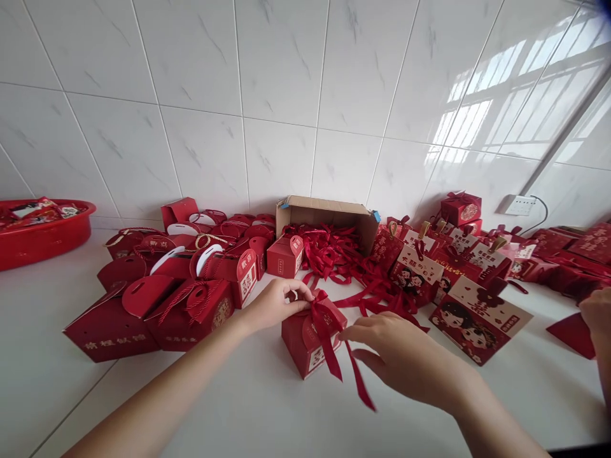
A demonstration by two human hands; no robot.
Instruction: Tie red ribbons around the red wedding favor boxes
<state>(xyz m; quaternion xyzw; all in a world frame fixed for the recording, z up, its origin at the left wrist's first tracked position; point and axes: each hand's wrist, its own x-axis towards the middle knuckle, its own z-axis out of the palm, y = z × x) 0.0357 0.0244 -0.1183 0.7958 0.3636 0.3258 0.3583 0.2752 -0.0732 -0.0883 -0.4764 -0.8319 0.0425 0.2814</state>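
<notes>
A small red gift box point(296, 340) stands in front of me with a dark red ribbon point(324, 324) tied in a bow on its top. My left hand point(277, 304) pinches the bow's left loop between thumb and fingers. Beside the box's right side is my right hand point(401, 356), its thumb apart from the fingers and its fingertips close to a hanging ribbon tail. Whether those fingertips touch the box or ribbon I cannot tell. Two ribbon tails hang over the front, one reaching toward the table.
Behind the box, a cardboard carton point(329, 207) lies on its side, spilling loose red ribbons point(334, 251). Several red boxes point(191, 312) crowd the left; printed gift bags point(480, 318) fill the right. A red basin point(48, 235) sits far left. Another person's hand point(599, 318) shows at right.
</notes>
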